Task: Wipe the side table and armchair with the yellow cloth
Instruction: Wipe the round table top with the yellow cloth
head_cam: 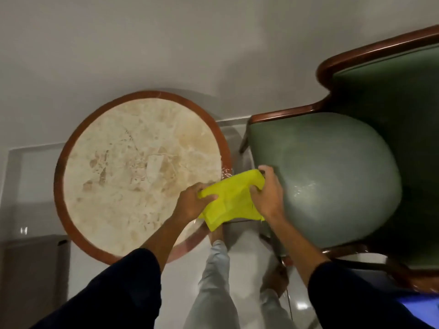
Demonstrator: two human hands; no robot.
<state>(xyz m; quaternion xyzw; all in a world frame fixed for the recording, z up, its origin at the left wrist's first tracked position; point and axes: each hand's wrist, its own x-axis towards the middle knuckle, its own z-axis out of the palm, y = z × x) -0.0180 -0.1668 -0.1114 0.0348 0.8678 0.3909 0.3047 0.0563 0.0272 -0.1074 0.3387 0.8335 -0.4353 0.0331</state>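
The yellow cloth (231,198) is stretched in the air between both hands, above the gap between the table and the chair. My left hand (192,203) grips its left edge, over the table's near right rim. My right hand (267,193) pinches its right edge, beside the chair seat. The round side table (133,167) has a beige marble top and a reddish-brown rim. The armchair (332,176) on the right has a green rounded seat cushion and a dark wooden frame.
A pale wall runs behind the table and chair. The glossy light floor (247,255) shows below, with my legs and feet standing between table and chair. A dark low object (35,269) sits at the lower left.
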